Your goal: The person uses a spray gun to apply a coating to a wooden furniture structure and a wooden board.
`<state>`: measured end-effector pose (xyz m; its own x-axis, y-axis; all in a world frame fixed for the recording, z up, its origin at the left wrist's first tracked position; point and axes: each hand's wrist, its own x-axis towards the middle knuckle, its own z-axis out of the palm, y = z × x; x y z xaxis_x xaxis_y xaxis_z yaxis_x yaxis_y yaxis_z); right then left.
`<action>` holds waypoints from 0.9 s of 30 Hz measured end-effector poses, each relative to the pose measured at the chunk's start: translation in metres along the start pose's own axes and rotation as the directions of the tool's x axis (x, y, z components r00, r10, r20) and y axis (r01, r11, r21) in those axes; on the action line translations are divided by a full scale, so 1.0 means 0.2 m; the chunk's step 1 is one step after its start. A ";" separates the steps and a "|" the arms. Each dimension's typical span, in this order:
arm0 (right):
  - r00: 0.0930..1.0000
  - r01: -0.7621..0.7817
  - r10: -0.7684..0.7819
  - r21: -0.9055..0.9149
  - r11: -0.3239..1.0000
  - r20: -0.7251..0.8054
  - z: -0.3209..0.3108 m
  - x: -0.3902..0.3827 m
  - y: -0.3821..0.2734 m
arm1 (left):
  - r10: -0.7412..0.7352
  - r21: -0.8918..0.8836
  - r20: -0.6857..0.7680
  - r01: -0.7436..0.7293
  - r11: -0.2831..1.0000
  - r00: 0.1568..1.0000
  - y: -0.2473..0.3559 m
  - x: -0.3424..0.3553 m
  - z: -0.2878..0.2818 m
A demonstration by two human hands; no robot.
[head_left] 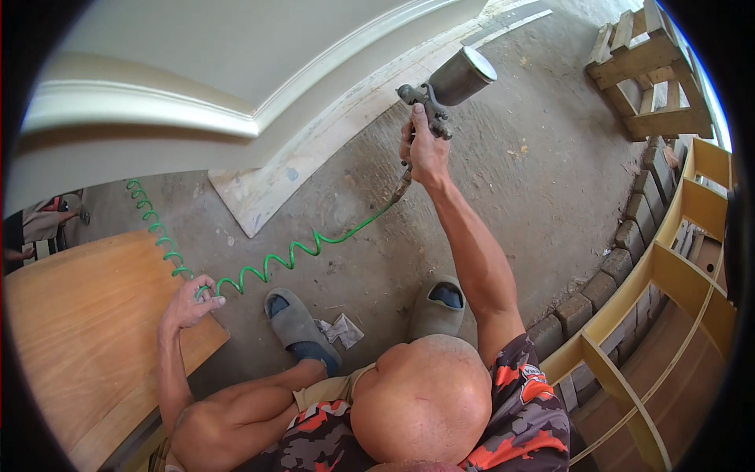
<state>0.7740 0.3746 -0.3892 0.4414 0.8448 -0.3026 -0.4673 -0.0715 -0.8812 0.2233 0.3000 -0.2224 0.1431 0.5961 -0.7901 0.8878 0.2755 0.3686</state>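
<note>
In my right hand (429, 149), stretched far forward, is a spray gun (425, 102) with a grey metal cup (464, 76) on it. The gun's nozzle end points left, toward a white moulded panel (181, 110). From the bottom of its handle runs a green coiled air hose (292, 253), which sags across to my left hand (191, 303). The fingers of that hand are closed around the hose, just above the corner of a brown wooden board (102, 322). Beyond the hand the hose coils on up the left side toward the panel's lower edge.
Pale paint-marked boards (259, 204) lie on the concrete floor below the panel. To the right stand a wooden crate (653, 79), a row of bricks (602, 291) and a yellowish wooden frame (621, 370). Crumpled paper (342, 330) lies between my feet. Another person (51, 224) is partly visible at far left.
</note>
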 end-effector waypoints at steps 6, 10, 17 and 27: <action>0.999 -0.001 0.005 -0.112 0.994 0.038 0.18 -0.26 0.11 | -0.025 -0.078 -0.019 0.023 0.997 1.000 -0.16 0.00 -0.07; 0.998 0.001 0.008 -0.146 0.989 0.066 0.28 -0.41 0.16 | -0.057 0.008 -0.039 0.057 0.998 0.998 -0.23 0.00 -0.10; 0.985 -0.047 0.088 -0.258 0.965 0.147 0.42 -0.64 0.27 | -0.057 -0.022 -0.058 0.055 0.998 0.997 -0.36 -0.02 -0.14; 0.962 -0.091 0.157 -0.278 0.956 0.222 0.57 -0.88 0.48 | -0.045 0.036 -0.048 0.047 0.998 0.998 -0.49 0.00 -0.16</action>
<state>0.5643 0.2798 -0.3784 0.1815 0.9195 -0.3487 -0.2739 -0.2933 -0.9160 0.1227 0.2971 -0.2436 0.0817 0.6187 -0.7814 0.9088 0.2756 0.3132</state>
